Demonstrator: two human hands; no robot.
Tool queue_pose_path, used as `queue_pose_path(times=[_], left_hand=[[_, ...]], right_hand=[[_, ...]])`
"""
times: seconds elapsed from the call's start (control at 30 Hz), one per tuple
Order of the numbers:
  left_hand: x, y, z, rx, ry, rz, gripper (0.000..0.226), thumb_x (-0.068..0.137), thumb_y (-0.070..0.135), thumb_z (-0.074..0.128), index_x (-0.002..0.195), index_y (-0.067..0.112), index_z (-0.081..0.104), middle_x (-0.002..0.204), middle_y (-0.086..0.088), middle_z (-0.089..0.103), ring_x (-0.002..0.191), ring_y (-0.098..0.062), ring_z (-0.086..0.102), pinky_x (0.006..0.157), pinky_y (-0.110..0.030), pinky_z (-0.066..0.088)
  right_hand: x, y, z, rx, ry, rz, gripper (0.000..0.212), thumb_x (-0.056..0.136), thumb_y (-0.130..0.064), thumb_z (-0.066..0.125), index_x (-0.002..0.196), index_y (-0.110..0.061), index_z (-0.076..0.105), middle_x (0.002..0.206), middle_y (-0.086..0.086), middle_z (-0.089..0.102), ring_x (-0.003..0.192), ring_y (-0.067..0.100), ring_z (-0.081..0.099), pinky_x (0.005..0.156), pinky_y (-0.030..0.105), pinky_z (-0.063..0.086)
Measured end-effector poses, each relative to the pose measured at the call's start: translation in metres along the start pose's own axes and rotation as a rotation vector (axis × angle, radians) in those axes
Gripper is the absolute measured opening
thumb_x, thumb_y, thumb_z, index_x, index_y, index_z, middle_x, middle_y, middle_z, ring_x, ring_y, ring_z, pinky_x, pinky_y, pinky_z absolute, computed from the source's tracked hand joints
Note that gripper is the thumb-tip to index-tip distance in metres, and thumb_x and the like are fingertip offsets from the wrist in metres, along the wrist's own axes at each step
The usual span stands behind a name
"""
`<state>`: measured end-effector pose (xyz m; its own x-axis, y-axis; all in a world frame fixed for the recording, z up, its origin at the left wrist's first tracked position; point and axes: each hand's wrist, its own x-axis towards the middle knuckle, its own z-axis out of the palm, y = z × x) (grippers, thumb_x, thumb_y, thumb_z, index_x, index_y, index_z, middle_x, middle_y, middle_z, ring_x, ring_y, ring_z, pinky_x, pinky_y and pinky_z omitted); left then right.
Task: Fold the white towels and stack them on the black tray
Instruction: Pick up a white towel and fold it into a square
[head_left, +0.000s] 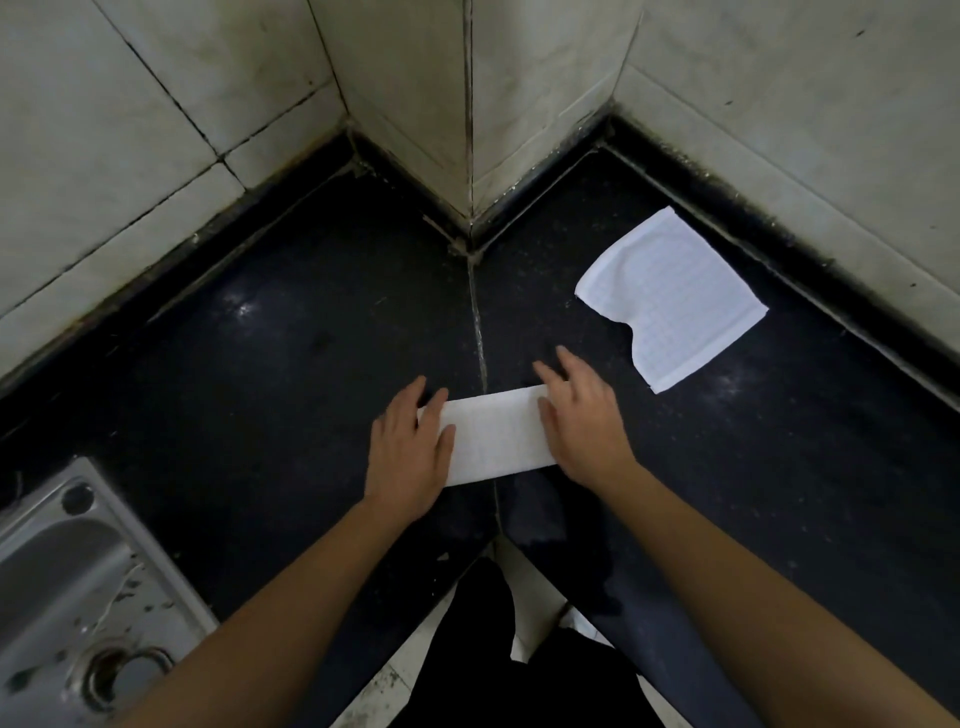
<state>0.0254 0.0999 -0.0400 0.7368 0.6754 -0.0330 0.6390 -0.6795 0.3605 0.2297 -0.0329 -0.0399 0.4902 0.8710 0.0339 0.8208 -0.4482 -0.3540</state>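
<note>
A white towel folded into a narrow strip lies on the black counter in front of me. My left hand rests flat on its left end, fingers spread. My right hand presses flat on its right end. A second white towel, spread out with one edge curled in, lies farther back on the right near the wall. No black tray is in view.
The black counter bends around a tiled wall corner. A steel sink with a drain hole sits at the lower left. The counter's front edge runs below my forearms.
</note>
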Motion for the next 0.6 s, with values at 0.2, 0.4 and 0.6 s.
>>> queue_pose_path(times=[0.2,0.4,0.6], left_hand=[[-0.015,-0.008,0.028,0.247,-0.287,0.103,0.065,0.103,0.048,0.014,0.158,0.014,0.006,0.166,-0.014,-0.002,0.153,-0.028,-0.001,0.118,-0.059,0.019],[-0.020,-0.014,0.032,0.270,-0.307,0.092,0.067,0.102,0.055,0.007,0.158,0.018,-0.001,0.166,-0.011,-0.006,0.153,-0.025,-0.008,0.121,-0.054,0.003],[-0.020,-0.013,0.032,0.279,-0.316,0.085,0.067,0.102,0.054,0.008,0.159,0.018,-0.001,0.166,-0.010,-0.008,0.153,-0.024,-0.011,0.121,-0.055,0.004]], right_hand=[[-0.005,-0.016,0.038,-0.220,-0.291,-0.210,0.059,0.105,-0.042,0.022,0.158,-0.014,0.022,0.166,0.015,0.010,0.153,0.034,0.010,0.121,0.055,0.015],[-0.004,0.011,0.035,-0.291,-0.342,-0.147,0.071,0.104,-0.057,0.016,0.159,-0.012,0.011,0.167,0.013,0.003,0.155,0.028,0.002,0.124,0.052,0.007],[-0.012,0.060,0.007,-0.394,-0.369,-0.061,0.072,0.103,-0.059,0.007,0.160,-0.016,0.005,0.168,0.013,-0.001,0.155,0.029,-0.003,0.124,0.053,0.005]])
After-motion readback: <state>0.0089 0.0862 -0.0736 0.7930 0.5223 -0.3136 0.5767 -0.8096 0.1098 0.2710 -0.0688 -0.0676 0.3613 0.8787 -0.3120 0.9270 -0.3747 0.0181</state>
